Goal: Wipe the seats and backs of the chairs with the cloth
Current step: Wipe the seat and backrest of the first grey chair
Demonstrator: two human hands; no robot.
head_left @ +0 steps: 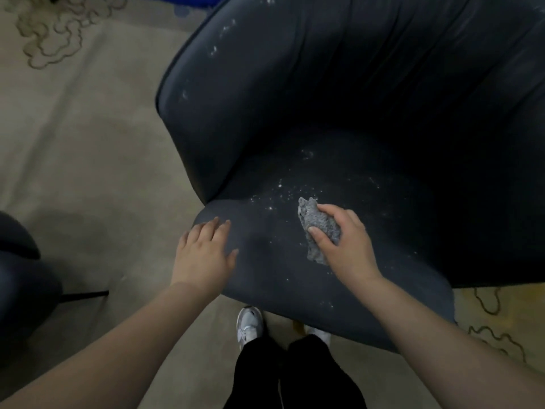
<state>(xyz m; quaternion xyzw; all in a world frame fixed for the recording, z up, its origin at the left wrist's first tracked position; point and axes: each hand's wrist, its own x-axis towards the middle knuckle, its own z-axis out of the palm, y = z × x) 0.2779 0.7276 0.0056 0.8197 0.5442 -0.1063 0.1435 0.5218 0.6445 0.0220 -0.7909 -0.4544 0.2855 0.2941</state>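
My right hand (345,246) grips the grey cloth (320,228), fingers curled round it, pressing it onto the dusty seat of the dark chair (295,113). My left hand (203,252) rests flat, fingers straight, on the seat's front-left edge.

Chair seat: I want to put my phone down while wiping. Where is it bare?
The seat is bare along its front edge, between the left hand and the right hand holding the cloth. White specks crowd the middle, beyond the cloth.
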